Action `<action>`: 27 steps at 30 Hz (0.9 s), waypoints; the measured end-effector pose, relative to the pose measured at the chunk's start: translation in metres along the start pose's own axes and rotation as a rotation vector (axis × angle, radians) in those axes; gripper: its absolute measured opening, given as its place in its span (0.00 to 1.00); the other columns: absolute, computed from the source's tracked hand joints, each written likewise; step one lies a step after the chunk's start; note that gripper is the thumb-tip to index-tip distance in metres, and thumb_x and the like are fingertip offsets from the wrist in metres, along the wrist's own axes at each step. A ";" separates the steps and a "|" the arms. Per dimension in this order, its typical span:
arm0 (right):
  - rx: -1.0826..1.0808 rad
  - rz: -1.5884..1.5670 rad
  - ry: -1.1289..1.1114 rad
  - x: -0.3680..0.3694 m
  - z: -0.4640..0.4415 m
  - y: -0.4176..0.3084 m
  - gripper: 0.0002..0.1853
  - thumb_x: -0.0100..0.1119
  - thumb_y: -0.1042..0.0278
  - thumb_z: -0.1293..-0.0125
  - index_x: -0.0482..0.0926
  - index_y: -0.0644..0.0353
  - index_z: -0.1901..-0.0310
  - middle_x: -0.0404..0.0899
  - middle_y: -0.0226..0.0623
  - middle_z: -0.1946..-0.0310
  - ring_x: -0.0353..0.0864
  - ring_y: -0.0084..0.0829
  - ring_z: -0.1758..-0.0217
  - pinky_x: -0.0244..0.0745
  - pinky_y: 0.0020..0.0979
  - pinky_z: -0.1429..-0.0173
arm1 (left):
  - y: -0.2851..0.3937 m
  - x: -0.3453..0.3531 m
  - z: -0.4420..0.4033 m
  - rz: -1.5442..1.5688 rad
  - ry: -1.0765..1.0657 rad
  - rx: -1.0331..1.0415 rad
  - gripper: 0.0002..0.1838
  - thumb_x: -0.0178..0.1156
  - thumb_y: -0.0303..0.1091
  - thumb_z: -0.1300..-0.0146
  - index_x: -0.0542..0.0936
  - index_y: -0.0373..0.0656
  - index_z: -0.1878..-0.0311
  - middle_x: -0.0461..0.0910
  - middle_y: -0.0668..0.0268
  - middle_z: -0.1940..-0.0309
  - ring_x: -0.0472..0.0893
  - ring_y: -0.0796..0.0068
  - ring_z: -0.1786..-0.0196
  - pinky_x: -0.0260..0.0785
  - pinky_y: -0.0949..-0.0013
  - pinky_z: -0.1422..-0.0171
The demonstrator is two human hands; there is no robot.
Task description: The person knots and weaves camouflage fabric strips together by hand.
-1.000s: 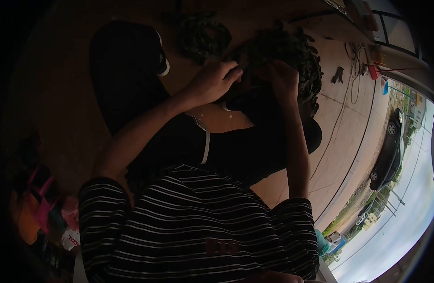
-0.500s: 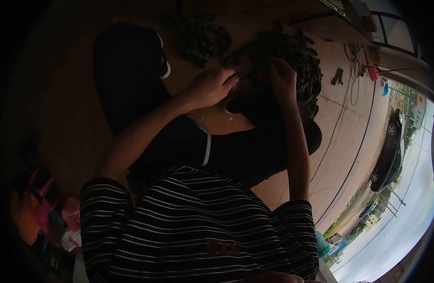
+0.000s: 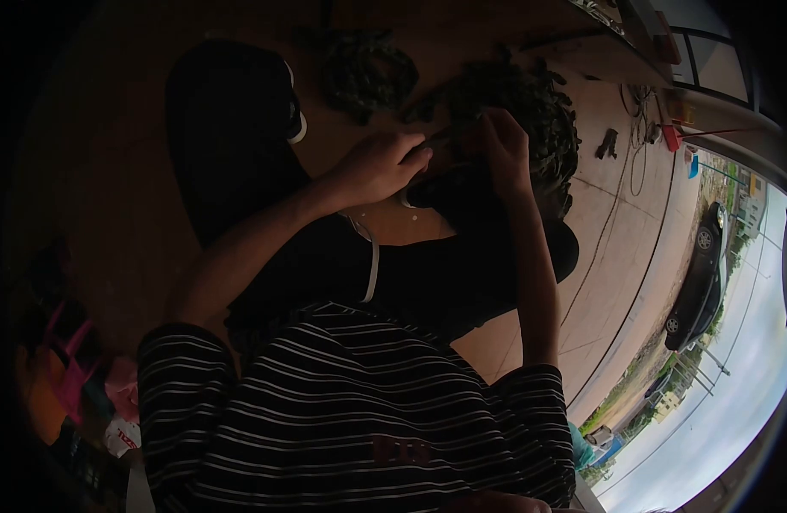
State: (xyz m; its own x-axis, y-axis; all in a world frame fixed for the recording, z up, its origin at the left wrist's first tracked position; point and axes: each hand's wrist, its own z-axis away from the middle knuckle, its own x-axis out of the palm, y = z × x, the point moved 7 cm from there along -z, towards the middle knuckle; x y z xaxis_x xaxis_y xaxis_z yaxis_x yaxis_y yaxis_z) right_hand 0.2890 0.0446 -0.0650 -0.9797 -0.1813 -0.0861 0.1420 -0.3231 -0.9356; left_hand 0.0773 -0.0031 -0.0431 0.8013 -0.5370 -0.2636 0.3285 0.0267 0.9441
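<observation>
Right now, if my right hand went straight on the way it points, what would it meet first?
Probably the dark leafy-looking pile beyond your right hand, though dimness leaves depth unclear.

A black car (image 3: 699, 278) stands outside under a cloudy sky (image 3: 710, 436). A cord (image 3: 636, 195) lies looped on the floor (image 3: 594, 209), near a red thing (image 3: 671, 137). A white bag (image 3: 120, 434) with red letters sits by something pink (image 3: 122, 386).
</observation>
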 end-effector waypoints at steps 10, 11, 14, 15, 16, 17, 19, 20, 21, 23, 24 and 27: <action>-0.178 0.569 0.097 0.000 0.002 -0.012 0.13 0.53 0.69 0.17 0.81 0.66 0.41 0.87 0.31 0.64 0.87 0.19 0.60 0.81 0.27 0.54 | -0.003 -0.004 -0.008 -0.174 -0.053 -0.123 0.22 0.60 0.45 0.21 0.82 0.31 0.47 0.87 0.48 0.53 0.89 0.54 0.47 0.80 0.55 0.42; -0.124 0.422 0.026 0.004 0.002 -0.007 0.13 0.53 0.69 0.18 0.81 0.66 0.42 0.87 0.31 0.63 0.86 0.19 0.59 0.81 0.28 0.52 | -0.002 -0.002 -0.007 -0.174 -0.049 -0.125 0.22 0.60 0.45 0.21 0.82 0.31 0.47 0.87 0.48 0.53 0.89 0.54 0.47 0.80 0.55 0.42; -0.071 0.286 -0.097 0.016 0.012 -0.018 0.14 0.52 0.72 0.19 0.77 0.66 0.38 0.86 0.34 0.59 0.86 0.20 0.57 0.82 0.28 0.50 | -0.004 -0.002 -0.006 -0.184 0.127 -0.072 0.26 0.63 0.47 0.24 0.80 0.29 0.40 0.85 0.44 0.45 0.86 0.49 0.39 0.79 0.53 0.36; -0.072 0.285 -0.099 0.018 0.013 -0.018 0.14 0.52 0.72 0.19 0.77 0.66 0.38 0.86 0.34 0.59 0.86 0.20 0.57 0.82 0.28 0.50 | -0.008 0.003 -0.011 -0.184 0.123 0.027 0.24 0.63 0.45 0.24 0.81 0.30 0.42 0.86 0.48 0.58 0.88 0.52 0.52 0.80 0.53 0.45; -0.064 0.227 -0.101 0.021 0.014 -0.019 0.15 0.52 0.72 0.19 0.75 0.65 0.36 0.85 0.36 0.56 0.86 0.21 0.56 0.82 0.28 0.49 | -0.007 0.007 -0.014 -0.185 0.118 0.128 0.21 0.62 0.43 0.24 0.82 0.32 0.44 0.86 0.52 0.71 0.89 0.56 0.65 0.82 0.54 0.53; -0.055 0.168 -0.103 0.022 0.015 -0.018 0.16 0.51 0.73 0.19 0.72 0.65 0.34 0.85 0.37 0.54 0.85 0.21 0.55 0.83 0.28 0.49 | -0.013 0.010 -0.016 -0.186 0.117 0.127 0.21 0.62 0.43 0.24 0.82 0.32 0.44 0.86 0.52 0.71 0.89 0.56 0.65 0.82 0.54 0.53; -0.100 0.154 -0.142 0.025 0.018 -0.021 0.17 0.52 0.74 0.20 0.70 0.64 0.33 0.85 0.39 0.53 0.85 0.22 0.54 0.83 0.28 0.48 | -0.015 0.006 -0.015 -0.102 0.208 0.142 0.19 0.60 0.42 0.23 0.82 0.33 0.46 0.87 0.52 0.69 0.90 0.53 0.63 0.81 0.52 0.52; -0.146 0.141 -0.182 0.027 0.019 -0.025 0.19 0.53 0.75 0.21 0.68 0.63 0.32 0.84 0.40 0.52 0.86 0.23 0.53 0.84 0.29 0.47 | -0.016 0.006 -0.015 -0.103 0.206 0.143 0.19 0.60 0.42 0.23 0.82 0.33 0.46 0.87 0.52 0.69 0.90 0.53 0.63 0.81 0.52 0.52; -0.148 0.140 -0.180 0.030 0.020 -0.025 0.19 0.53 0.75 0.21 0.68 0.63 0.32 0.84 0.40 0.52 0.86 0.23 0.53 0.84 0.29 0.47 | -0.014 0.004 -0.015 -0.082 0.184 0.118 0.18 0.60 0.42 0.22 0.82 0.34 0.46 0.87 0.52 0.69 0.89 0.52 0.64 0.81 0.52 0.53; -0.225 0.090 -0.097 0.030 0.022 -0.031 0.18 0.56 0.77 0.22 0.70 0.64 0.34 0.84 0.38 0.51 0.85 0.22 0.52 0.83 0.28 0.47 | -0.009 0.000 -0.015 -0.063 0.158 0.095 0.17 0.59 0.41 0.22 0.82 0.34 0.47 0.87 0.53 0.69 0.89 0.51 0.64 0.80 0.51 0.54; -0.225 0.088 -0.094 0.028 0.020 -0.028 0.18 0.56 0.77 0.22 0.70 0.64 0.34 0.84 0.38 0.51 0.85 0.22 0.52 0.83 0.28 0.47 | -0.007 0.000 -0.016 -0.065 0.127 0.061 0.17 0.59 0.41 0.22 0.82 0.35 0.47 0.87 0.52 0.69 0.89 0.51 0.64 0.80 0.51 0.55; -0.256 0.255 -0.046 0.022 0.017 -0.019 0.15 0.59 0.77 0.24 0.73 0.65 0.39 0.85 0.35 0.52 0.84 0.19 0.51 0.82 0.26 0.48 | -0.009 0.004 -0.017 -0.072 0.071 0.027 0.17 0.59 0.41 0.21 0.82 0.35 0.47 0.86 0.51 0.70 0.88 0.51 0.65 0.78 0.51 0.57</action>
State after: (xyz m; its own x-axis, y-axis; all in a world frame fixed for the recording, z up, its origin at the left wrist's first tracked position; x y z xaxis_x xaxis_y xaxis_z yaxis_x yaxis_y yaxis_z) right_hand 0.2673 0.0313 -0.0435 -0.9091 -0.2699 -0.3175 0.3350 -0.0205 -0.9420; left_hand 0.0861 0.0088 -0.0562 0.8097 -0.4757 -0.3437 0.3740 -0.0332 0.9268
